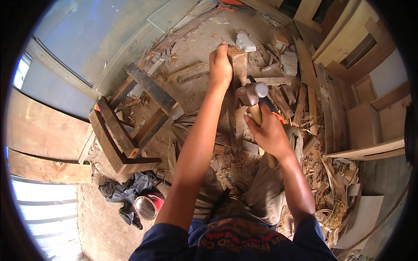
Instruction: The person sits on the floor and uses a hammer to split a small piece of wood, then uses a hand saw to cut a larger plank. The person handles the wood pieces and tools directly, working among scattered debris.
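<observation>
Fingers of the left hand (220,65) were wrapped tight around the top end of an upright wooden piece (237,95), which stood between the person's knees and ran down toward the littered floor. Just beside it, the right hand (269,132) was closed around the wooden handle of a hammer (257,98), whose metal head sat against the upper part of the wooden piece, close below the left hand. Off to the left stood a dark wooden stool frame (130,126), tipped on its side, with a red tin can (147,206) and a black cloth (124,189) near it. Wood scraps (300,104) lay scattered to the right.
</observation>
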A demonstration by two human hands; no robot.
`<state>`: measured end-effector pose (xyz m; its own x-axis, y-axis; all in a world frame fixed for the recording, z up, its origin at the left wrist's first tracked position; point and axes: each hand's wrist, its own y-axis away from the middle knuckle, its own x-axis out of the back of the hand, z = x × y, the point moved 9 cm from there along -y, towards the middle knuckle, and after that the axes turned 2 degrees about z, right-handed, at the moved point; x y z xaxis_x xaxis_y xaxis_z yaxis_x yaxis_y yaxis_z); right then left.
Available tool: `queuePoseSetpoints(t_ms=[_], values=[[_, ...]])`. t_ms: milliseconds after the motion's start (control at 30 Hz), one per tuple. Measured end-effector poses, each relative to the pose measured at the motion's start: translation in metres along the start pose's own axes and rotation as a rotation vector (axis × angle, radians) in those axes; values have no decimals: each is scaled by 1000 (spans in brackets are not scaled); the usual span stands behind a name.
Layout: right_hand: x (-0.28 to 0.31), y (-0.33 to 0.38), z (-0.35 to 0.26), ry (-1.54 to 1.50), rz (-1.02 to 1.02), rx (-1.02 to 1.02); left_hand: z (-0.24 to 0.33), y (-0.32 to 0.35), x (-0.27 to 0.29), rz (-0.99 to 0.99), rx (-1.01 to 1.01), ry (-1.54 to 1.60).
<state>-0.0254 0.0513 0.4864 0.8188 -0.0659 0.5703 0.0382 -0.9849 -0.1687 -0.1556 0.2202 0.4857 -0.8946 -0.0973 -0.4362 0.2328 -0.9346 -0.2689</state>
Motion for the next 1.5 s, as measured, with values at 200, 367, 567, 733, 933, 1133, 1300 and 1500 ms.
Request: queuePoseSetpoints(t_ms=[200, 367, 567, 733, 933, 1133, 1300, 1500], values=[[14, 20, -12, -239, -253, -154, -4, 10, -16, -124, 35, 44], [7, 38, -16, -680, -232, -242, -12, 18, -22, -196, 138, 164], [-5, 56, -1, -824, -66, -233, -6, 25, -27, -284, 116, 131], [9, 56, 12, -1003, -17, -323, 20, 34, -12, -20, -121, -44], [80, 23, -7, -824, 194, -78, 52, 51, 43, 283, -252, -29], [19, 24, 77, -775, 191, -436, 48, 90, 60, 367, -392, -37], [-93, 55, 208, -753, 306, -730, -12, 153, 70, 333, -363, -260], [-172, 71, 275, -1050, 122, -964, -81, 228, 100, 248, -90, -377]])
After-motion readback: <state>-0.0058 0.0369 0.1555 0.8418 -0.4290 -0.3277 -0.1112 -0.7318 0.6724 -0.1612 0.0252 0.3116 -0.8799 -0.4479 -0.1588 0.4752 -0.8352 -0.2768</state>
